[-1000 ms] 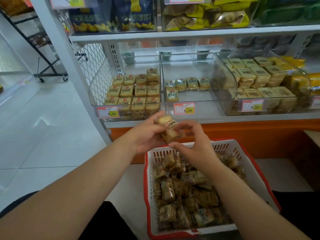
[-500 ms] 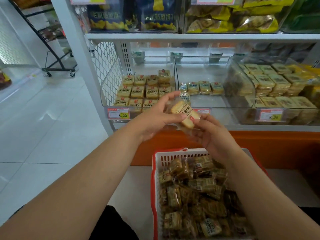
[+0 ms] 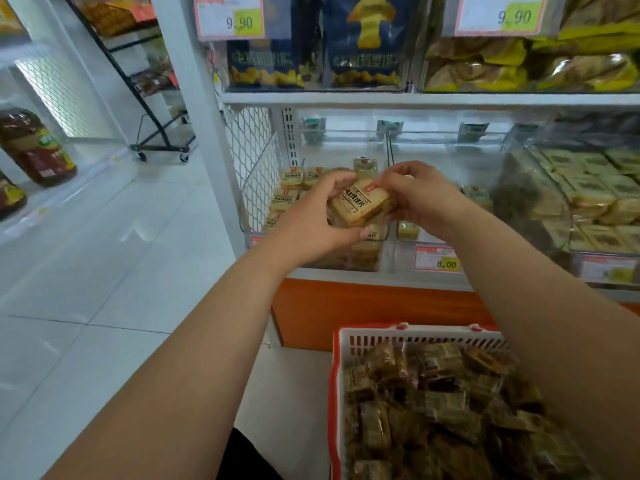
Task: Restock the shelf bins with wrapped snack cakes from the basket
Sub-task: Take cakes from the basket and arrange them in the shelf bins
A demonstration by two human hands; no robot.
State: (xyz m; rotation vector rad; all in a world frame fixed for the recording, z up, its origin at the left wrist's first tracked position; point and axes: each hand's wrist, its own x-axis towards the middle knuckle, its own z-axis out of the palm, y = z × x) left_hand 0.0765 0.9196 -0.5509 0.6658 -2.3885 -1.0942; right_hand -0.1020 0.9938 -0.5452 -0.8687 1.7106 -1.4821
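Both hands hold one wrapped snack cake [image 3: 362, 202] in front of the left clear shelf bin [image 3: 367, 261]. My left hand [image 3: 311, 223] grips its left and lower side, with the thumb underneath. At the cake's right end my right hand [image 3: 419, 195] pinches the wrapper. Rows of the same cakes [image 3: 291, 178] fill the left bin behind my hands. The middle bin [image 3: 401, 251] holds only a few cakes [image 3: 478, 197]. A red and white basket [image 3: 415, 337] heaped with several wrapped cakes [image 3: 433, 403] sits at the bottom right, partly under my right forearm.
A third bin [image 3: 588, 199] to the right is packed with cakes. An upper shelf [image 3: 415, 98] carries bagged snacks and price tags. A white upright post [image 3: 194, 109] stands left of the bins. A black wheeled rack [image 3: 159, 147] and bottles [image 3: 34, 147] stand across the tiled floor.
Both hands have lifted the cake from just above the basket up to the front of the left bin. The view has tilted up and come closer to the shelf.
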